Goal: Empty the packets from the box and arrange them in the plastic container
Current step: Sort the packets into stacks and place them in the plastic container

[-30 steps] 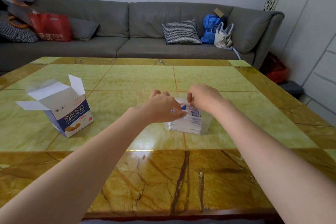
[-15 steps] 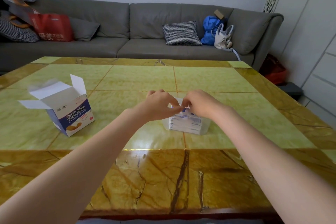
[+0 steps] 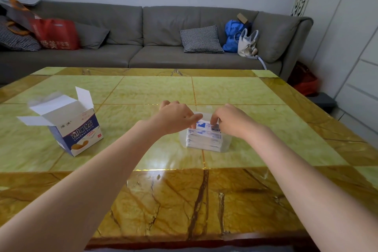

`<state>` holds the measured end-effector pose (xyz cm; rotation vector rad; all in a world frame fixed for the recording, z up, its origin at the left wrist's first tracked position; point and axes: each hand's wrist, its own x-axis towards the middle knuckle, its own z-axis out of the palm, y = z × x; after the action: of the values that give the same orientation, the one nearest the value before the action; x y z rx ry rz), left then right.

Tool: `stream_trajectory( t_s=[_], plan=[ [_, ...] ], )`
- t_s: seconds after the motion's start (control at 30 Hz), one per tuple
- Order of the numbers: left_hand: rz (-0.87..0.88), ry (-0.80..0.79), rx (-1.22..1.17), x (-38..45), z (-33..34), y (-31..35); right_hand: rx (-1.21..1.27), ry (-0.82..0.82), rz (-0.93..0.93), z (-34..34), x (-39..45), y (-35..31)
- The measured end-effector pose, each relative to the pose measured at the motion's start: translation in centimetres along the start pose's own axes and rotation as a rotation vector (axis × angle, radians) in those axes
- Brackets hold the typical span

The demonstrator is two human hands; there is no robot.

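Both arms outstretched; left hand [image 3: 176, 116], right hand [image 3: 232, 119] fingers curled, pressing packets [image 3: 204, 136].

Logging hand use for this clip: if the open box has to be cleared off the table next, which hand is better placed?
Probably the left hand. The box stands on its side of the table, with bare tabletop between them. The right hand would have to cross over the packets and the plastic container.

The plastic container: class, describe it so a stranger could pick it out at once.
Start at the green and amber marble table. Near its middle, under both hands, stands the clear plastic container, holding a stack of white-and-blue packets. Unlike the open cardboard box to its left, it is see-through.
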<state>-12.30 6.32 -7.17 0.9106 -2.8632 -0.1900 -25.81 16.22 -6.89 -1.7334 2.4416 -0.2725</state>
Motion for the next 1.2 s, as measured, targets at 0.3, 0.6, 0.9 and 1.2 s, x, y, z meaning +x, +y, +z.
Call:
stream_trajectory(
  t_s=[0.3,0.6,0.9,1.2],
  plan=[
    [-0.072,0.034,0.182,0.9,0.5,-0.3,0.059,0.036,0.055,-0.5,-0.2,0.9],
    [-0.049,0.028,0.179,1.1,1.2,0.1,0.065,-0.025,0.091,0.1,-0.4,0.5],
    [-0.23,0.309,-0.001,1.5,-0.9,-0.9,0.279,0.347,0.306,-1.1,0.6,2.7],
    [-0.612,-0.096,-0.935,2.8,1.4,-2.5,1.067,0.097,0.633,0.2,2.6,2.8]
  ],
)
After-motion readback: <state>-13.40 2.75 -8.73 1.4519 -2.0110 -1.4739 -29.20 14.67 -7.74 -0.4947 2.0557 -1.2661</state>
